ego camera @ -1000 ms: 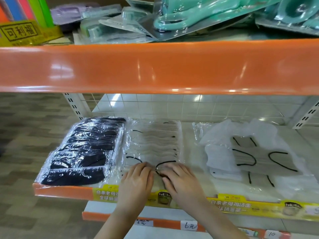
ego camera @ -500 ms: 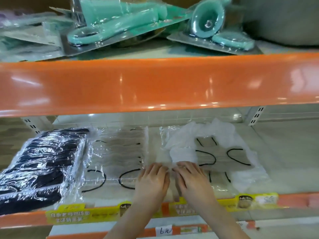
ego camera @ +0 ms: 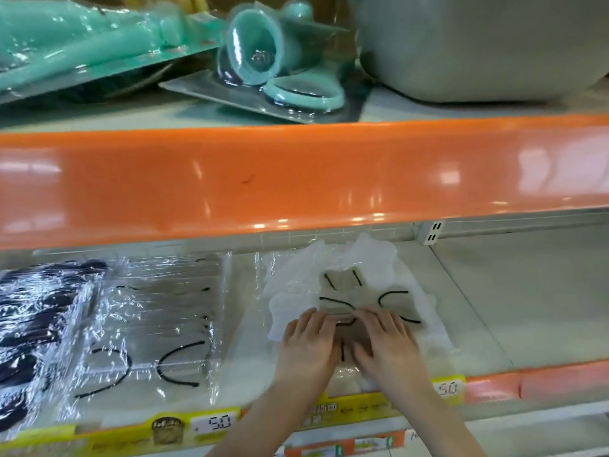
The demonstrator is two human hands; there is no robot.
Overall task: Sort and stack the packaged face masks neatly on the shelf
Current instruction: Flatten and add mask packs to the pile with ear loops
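Observation:
A loose, untidy pile of packaged white masks (ego camera: 359, 275) with black ear loops lies on the lower shelf (ego camera: 510, 298), right of centre. My left hand (ego camera: 308, 338) and my right hand (ego camera: 384, 338) rest flat on its front part, side by side, fingers pointing away from me. To the left sits a tidy row of clear-wrapped light masks (ego camera: 158, 324). At the far left lies a stack of wrapped black masks (ego camera: 36, 324).
An orange upper shelf edge (ego camera: 296, 173) overhangs the masks. On that upper shelf lie teal blister-packed items (ego camera: 257, 57) and a grey basin (ego camera: 478, 44). Yellow price strips (ego camera: 211, 423) run along the lower shelf's front. The lower shelf's right part is bare.
Both hands have moved from the light-mask row rightwards onto the loose white pile. The camera has turned right with them.

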